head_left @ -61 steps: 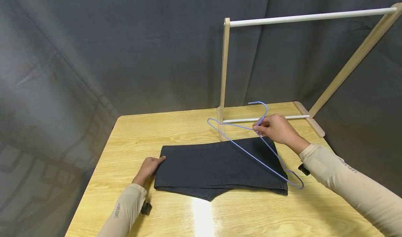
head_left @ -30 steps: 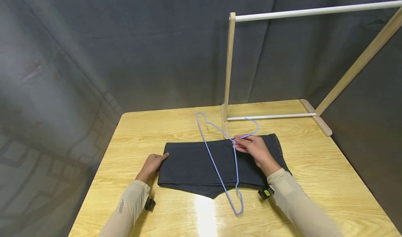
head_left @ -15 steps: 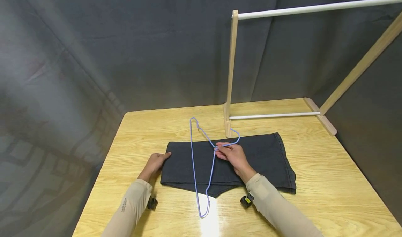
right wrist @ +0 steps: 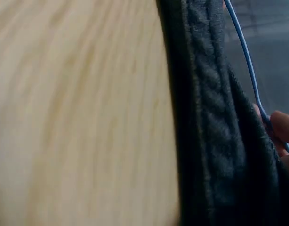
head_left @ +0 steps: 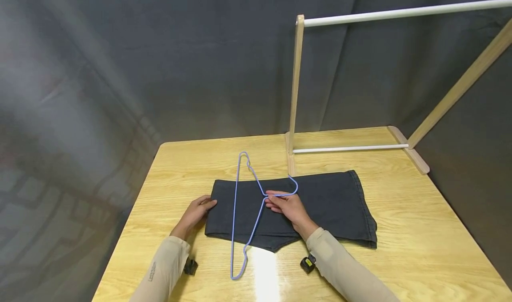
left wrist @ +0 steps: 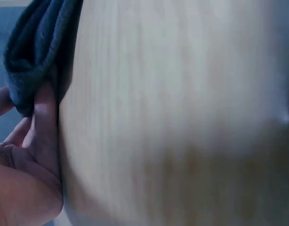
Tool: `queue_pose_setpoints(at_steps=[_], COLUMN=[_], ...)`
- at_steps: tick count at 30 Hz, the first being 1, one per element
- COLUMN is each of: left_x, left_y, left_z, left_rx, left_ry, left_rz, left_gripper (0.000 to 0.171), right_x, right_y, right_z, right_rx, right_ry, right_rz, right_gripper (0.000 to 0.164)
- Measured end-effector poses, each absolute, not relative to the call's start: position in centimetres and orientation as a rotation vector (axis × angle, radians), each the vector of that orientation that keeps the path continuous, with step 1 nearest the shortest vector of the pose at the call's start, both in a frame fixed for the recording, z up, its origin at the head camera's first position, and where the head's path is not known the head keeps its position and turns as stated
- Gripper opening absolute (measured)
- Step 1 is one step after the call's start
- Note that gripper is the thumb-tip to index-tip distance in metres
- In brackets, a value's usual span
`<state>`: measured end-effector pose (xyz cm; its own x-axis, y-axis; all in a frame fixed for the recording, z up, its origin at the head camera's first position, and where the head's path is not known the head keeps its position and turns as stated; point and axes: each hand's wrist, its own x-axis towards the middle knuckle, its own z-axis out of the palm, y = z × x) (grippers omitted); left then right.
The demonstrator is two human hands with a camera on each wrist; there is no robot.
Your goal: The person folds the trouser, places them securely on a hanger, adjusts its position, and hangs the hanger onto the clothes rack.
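Note:
Dark folded trousers [head_left: 328,206] lie flat across the table, with a pointed crotch corner sticking out at the near edge. At their left end my left hand [head_left: 196,212] pinches the folded edge; the left wrist view has the cloth [left wrist: 31,66] between thumb and fingers. My right hand [head_left: 291,208] holds a blue wire hanger [head_left: 234,213] by the neck, over the trousers. The hanger's hook points right and its long bottom bar runs near to far across the left part of the cloth. In the right wrist view, fingertips grip the hanger wire [right wrist: 248,59] beyond the trousers' edge.
A wooden rack with a white top rail [head_left: 384,14] and a white lower rail [head_left: 348,149] stands at the back right, its left foot close behind the trousers. Bare wood tabletop [head_left: 416,248] shows around the cloth. Grey curtains hang behind.
My right hand has carried the hanger leftward and nearer, from the trousers' right end to above their left half, turning its bottom bar to run near to far. The left hand stays at the left edge.

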<state>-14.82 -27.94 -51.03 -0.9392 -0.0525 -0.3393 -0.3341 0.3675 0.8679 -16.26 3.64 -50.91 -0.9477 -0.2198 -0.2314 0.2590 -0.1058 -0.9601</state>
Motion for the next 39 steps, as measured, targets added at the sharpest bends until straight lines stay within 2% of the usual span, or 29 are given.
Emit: queue_pose_setpoints(at_steps=[8,20,29,39], left_x=[-12.9,-12.0,-11.8,-12.1], left_y=[-26.8,-25.6,-23.8,-20.3], left_z=[-50.1,-48.9,-47.2,-46.6], left_rx=[-0.224,-0.296,-0.279,-0.083], left_ry=[2.305,2.273,2.357,2.692], left_rz=[1.648,1.711,1.709,1.418], left_gripper=[0.068,0.075,0.071,0.053], right_x=[-16.3,-16.1,-16.2,-16.1], right_y=[3.6,3.3,3.3,3.5], right_z=[-51.5,-52.0,-52.1,-51.9], right_rx=[-0.028,0.042,0.046,0.038], right_ry=[1.872,1.859,1.830,1.842], right_rz=[-2.125,-2.238,-2.258,-2.290], right_gripper=[0.036,0.028,0.028,0.027])
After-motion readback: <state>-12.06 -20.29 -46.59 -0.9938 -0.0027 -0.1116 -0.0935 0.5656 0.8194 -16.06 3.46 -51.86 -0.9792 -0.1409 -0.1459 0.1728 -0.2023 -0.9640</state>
